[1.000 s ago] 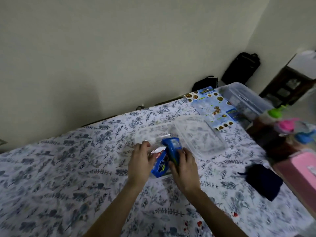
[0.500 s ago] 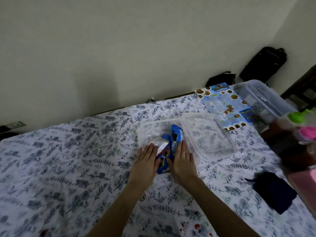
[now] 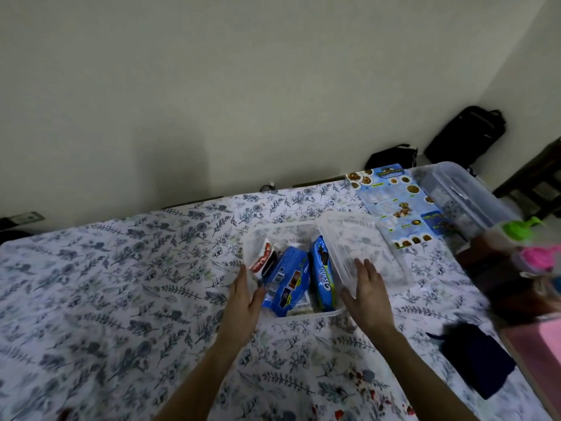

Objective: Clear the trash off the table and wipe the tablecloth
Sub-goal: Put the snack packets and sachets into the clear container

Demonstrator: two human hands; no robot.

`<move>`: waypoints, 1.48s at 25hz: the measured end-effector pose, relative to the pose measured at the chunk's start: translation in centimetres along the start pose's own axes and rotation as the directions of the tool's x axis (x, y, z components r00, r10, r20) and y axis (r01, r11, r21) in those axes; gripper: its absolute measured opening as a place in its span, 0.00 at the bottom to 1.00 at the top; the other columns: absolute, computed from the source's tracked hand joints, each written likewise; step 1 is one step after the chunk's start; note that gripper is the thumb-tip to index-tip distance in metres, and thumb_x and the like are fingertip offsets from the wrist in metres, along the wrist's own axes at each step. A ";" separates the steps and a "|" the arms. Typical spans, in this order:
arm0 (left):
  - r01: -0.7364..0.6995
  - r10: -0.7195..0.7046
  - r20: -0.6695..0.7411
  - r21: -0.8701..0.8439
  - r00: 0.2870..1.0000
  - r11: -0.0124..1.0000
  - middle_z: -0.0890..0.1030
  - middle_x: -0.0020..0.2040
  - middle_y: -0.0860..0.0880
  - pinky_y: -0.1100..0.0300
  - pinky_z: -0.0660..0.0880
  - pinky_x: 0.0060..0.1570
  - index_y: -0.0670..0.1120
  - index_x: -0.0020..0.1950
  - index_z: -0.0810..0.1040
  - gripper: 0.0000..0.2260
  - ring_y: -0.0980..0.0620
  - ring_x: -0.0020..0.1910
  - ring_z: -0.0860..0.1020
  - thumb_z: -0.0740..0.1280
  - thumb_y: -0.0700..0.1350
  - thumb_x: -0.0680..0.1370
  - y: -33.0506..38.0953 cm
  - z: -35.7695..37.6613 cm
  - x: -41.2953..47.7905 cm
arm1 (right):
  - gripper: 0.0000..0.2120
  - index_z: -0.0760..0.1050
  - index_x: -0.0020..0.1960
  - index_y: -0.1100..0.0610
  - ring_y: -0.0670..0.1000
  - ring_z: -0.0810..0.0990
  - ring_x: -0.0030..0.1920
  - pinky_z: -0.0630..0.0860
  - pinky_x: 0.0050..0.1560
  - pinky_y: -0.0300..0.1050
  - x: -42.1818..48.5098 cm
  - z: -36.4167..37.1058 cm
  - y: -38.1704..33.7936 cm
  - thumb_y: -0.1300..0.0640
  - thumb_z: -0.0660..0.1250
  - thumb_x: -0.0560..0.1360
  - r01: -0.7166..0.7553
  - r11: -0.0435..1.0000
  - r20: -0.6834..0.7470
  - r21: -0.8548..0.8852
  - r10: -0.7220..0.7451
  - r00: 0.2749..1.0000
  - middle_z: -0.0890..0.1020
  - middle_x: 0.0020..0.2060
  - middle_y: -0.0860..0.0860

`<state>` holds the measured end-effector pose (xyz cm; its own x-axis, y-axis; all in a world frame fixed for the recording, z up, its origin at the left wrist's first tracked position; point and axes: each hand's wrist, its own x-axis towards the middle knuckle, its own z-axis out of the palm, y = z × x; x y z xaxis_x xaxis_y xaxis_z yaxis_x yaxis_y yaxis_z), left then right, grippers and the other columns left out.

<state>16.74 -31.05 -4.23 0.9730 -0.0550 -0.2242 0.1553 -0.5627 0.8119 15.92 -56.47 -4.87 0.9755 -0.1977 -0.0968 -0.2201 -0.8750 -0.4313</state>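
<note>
A clear plastic container [image 3: 274,235] sits mid-table on the floral tablecloth [image 3: 121,284]. Inside lie two blue snack packets [image 3: 288,284] and a red and white wrapper [image 3: 264,259]. Its clear lid [image 3: 364,244] leans on the container's right edge. My left hand [image 3: 246,296] rests against the container's left wall, fingers together. My right hand [image 3: 365,290] lies flat under the near edge of the lid, fingers apart. A dark blue cloth [image 3: 476,360] lies on the tablecloth at the right.
A blue printed menu sheet [image 3: 394,205] and a large clear storage box [image 3: 464,192] sit at the far right corner. Coloured bottles [image 3: 522,235] and a pink box [image 3: 543,350] stand past the right edge. Black bags [image 3: 464,135] rest by the wall.
Both hands let go of the blue packets, which now lie in the container. The hands moved apart, left to the container's wall and right to the lid. The camera shifted left.
</note>
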 end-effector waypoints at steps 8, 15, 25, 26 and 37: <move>0.124 -0.122 0.027 -0.273 0.992 0.954 0.64 0.74 0.48 0.59 0.59 0.68 0.48 0.75 0.59 0.24 0.50 0.73 0.63 0.56 0.53 0.81 1.1 -2.1 0.1 | 0.28 0.62 0.72 0.63 0.59 0.65 0.71 0.60 0.71 0.57 -2.7 3.0 -10.3 0.54 0.63 0.76 0.203 0.979 -0.283 -0.032 -0.204 0.937 0.67 0.70 0.60; 0.182 -0.214 -0.057 -0.343 0.975 0.922 0.77 0.61 0.46 0.44 0.73 0.63 0.47 0.66 0.72 0.15 0.47 0.60 0.77 0.58 0.49 0.81 1.1 -3.2 0.9 | 0.33 0.68 0.68 0.61 0.57 0.71 0.67 0.48 0.70 0.55 -4.9 7.3 -14.5 0.54 0.75 0.67 0.391 0.902 -0.077 -0.184 -0.410 0.909 0.74 0.66 0.58; 0.061 -0.046 -0.142 0.104 0.989 0.993 0.71 0.64 0.40 0.57 0.74 0.54 0.42 0.66 0.70 0.20 0.45 0.54 0.77 0.65 0.48 0.77 1.7 -1.9 1.2 | 0.25 0.65 0.69 0.58 0.59 0.59 0.73 0.56 0.73 0.60 -1.9 1.1 -5.3 0.44 0.52 0.78 0.100 0.986 -0.278 0.133 -0.060 0.959 0.65 0.71 0.59; 0.045 -0.028 -0.158 0.109 0.987 0.993 0.72 0.62 0.40 0.58 0.73 0.51 0.42 0.65 0.71 0.20 0.45 0.54 0.76 0.65 0.50 0.77 1.9 -1.8 1.1 | 0.25 0.63 0.70 0.60 0.62 0.60 0.72 0.60 0.71 0.62 -1.0 0.9 -4.3 0.46 0.55 0.79 0.028 0.985 -0.252 0.171 0.016 0.968 0.64 0.71 0.62; 0.045 -0.014 -0.172 0.179 0.985 0.983 0.69 0.67 0.37 0.57 0.73 0.56 0.40 0.74 0.59 0.25 0.42 0.60 0.75 0.60 0.46 0.79 3.1 -1.1 -0.5 | 0.26 0.60 0.72 0.63 0.65 0.68 0.66 0.73 0.61 0.58 -2.0 2.1 -4.3 0.57 0.62 0.78 0.015 0.967 -0.140 0.253 0.021 0.990 0.64 0.69 0.64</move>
<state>16.95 -31.83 -0.99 0.9856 0.0953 -0.1395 0.1658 -0.7031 0.6915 14.88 -51.34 -4.72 0.9609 -0.2762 0.0205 -0.1983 -0.7378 -0.6452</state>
